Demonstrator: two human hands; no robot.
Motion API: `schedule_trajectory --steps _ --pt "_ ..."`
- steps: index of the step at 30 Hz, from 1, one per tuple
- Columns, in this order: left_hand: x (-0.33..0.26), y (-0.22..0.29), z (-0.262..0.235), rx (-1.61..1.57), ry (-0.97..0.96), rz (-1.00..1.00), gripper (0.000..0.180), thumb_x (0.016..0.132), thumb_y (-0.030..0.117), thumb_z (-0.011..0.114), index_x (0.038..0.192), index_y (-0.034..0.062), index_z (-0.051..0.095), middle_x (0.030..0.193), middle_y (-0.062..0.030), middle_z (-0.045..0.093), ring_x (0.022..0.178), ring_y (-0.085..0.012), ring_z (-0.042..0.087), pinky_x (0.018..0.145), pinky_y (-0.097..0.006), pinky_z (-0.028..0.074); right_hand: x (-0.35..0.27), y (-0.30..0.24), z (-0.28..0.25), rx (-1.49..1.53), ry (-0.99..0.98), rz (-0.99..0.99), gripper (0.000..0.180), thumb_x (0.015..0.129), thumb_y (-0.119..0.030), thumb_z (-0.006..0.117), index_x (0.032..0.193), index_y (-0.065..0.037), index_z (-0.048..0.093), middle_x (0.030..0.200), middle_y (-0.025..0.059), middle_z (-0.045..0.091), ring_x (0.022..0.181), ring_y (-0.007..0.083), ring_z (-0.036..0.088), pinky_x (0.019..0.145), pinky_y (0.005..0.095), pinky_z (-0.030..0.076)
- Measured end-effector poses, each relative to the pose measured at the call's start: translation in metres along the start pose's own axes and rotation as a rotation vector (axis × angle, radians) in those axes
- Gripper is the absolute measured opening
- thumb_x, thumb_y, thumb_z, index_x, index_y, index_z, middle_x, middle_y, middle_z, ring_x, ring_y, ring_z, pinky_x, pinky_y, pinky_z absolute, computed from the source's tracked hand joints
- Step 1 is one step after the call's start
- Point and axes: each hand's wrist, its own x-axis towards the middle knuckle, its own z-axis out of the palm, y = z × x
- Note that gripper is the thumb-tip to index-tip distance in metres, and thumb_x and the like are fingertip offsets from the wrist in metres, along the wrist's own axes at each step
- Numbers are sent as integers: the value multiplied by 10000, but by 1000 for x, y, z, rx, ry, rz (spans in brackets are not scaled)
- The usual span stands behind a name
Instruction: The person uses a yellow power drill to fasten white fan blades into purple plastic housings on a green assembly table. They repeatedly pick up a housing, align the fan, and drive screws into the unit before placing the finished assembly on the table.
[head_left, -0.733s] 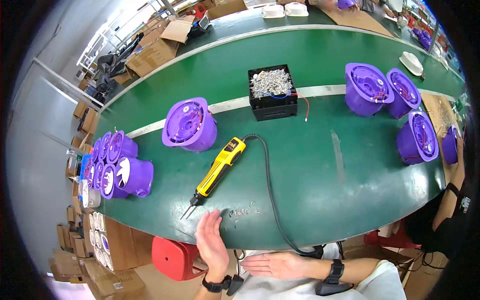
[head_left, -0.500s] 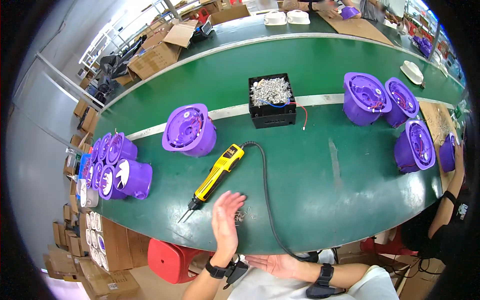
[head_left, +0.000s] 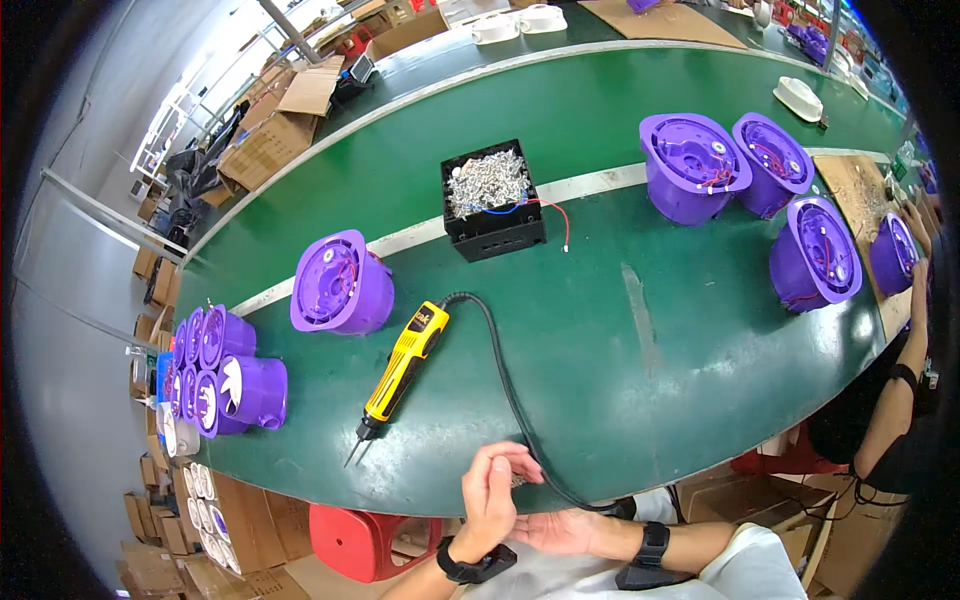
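At the table's near edge, my left hand (head_left: 490, 497) rests with its fingers curved and apart, sideways over a small pile of loose screws (head_left: 517, 481) that it mostly hides. Just below the edge, my right hand (head_left: 562, 530) lies palm up and stretched out, its fingertips hidden behind the left hand. Left of both hands lies a yellow-and-black electric screwdriver (head_left: 405, 362), its bit pointing toward me and its dark cord (head_left: 497, 365) running past the left hand. A black box (head_left: 497, 240) heaped with screws (head_left: 488, 182) stands farther back.
One purple pot-shaped housing (head_left: 343, 285) stands left of the box. Several more purple housings (head_left: 255, 390) cluster at the far left, others (head_left: 695, 170) at the right. A co-worker's arm (head_left: 905, 370) reaches to a housing there. A red stool (head_left: 355, 543) stands below the edge.
My left hand has moved down and right, over the loose screws and closer to my right hand. The view has shifted. The screwdriver stays on the table.
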Motion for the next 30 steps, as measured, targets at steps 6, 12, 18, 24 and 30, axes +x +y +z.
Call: schedule_trajectory --steps 6,12,18,24,30 --pt "-45 -3 16 50 -190 61 262 985 174 373 964 -59 490 720 -125 576 662 -192 589 634 -329 501 -11 -3 -26 255 -117 107 325 961 -251 406 1107 24 499 1095 126 568 994 200 558 930 322 452" --pt "-54 4 17 -318 -212 -95 332 983 277 388 986 -39 487 711 -151 567 710 -270 606 678 -392 496 -21 -6 -27 242 15 23 322 987 -207 354 1135 58 461 1043 116 549 915 189 547 856 318 469" --pt "-29 21 8 -554 28 -120 369 975 347 379 930 3 504 638 -104 506 645 -234 548 605 -350 444 -27 -8 12 -204 314 -43 293 987 -157 343 1156 41 478 1181 133 531 1069 190 541 989 309 436" --pt "-3 66 -28 -582 108 -92 271 969 325 409 809 108 441 427 41 191 374 -81 153 395 -279 157 -63 5 46 -373 266 408 391 971 -365 430 633 -176 375 534 -77 309 406 61 261 372 214 214" --pt "34 124 -87 207 314 446 151 930 152 445 897 15 502 521 -15 425 414 -75 363 412 -224 258 -39 -98 219 -1790 280 -433 533 994 -437 330 608 -86 437 530 -27 342 516 73 324 441 288 289"
